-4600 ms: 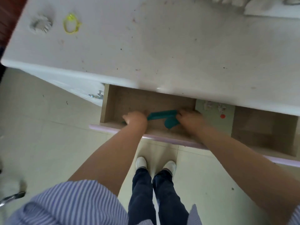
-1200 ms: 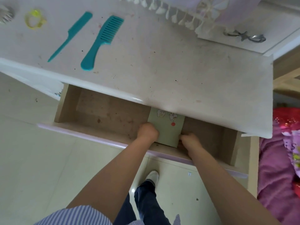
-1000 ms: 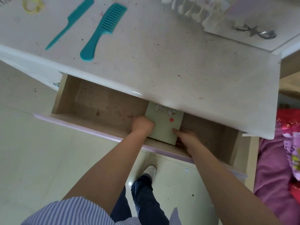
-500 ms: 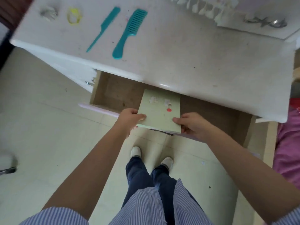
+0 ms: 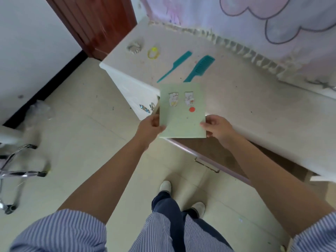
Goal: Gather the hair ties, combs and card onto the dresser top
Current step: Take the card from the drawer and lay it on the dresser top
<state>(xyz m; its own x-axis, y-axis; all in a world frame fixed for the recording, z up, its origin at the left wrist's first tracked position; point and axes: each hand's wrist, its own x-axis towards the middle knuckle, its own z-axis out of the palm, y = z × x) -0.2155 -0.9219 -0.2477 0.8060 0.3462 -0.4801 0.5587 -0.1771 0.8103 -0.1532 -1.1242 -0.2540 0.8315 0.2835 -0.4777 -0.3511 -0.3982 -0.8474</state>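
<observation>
1. My left hand gripped the left edge of the pale green card, thumb on its face and fingers curled beneath.
2. My right hand pinched the card's lower right corner, thumb on top and the other fingers closed under it.
3. I held the card face up between both hands, in the air above the front edge of the dresser top and the open drawer; it touched neither that I could see.
4. Two small pale stickers and a red dot showed on the upper half of the card.
5. The wide-toothed teal comb lay on the dresser top just beyond the card, its handle end hidden behind the card's top edge.
6. The slim teal tail comb lay just left of it, roughly parallel and not touching.
7. Further left, near the dresser's corner, the yellow hair tie lay flat, and the grey scrunchie sat beside it, close but apart.
8. A lace-trimmed cloth ran along the back of the dresser top.
9. The drawer stood pulled out below my right forearm, its wooden floor in view.
</observation>
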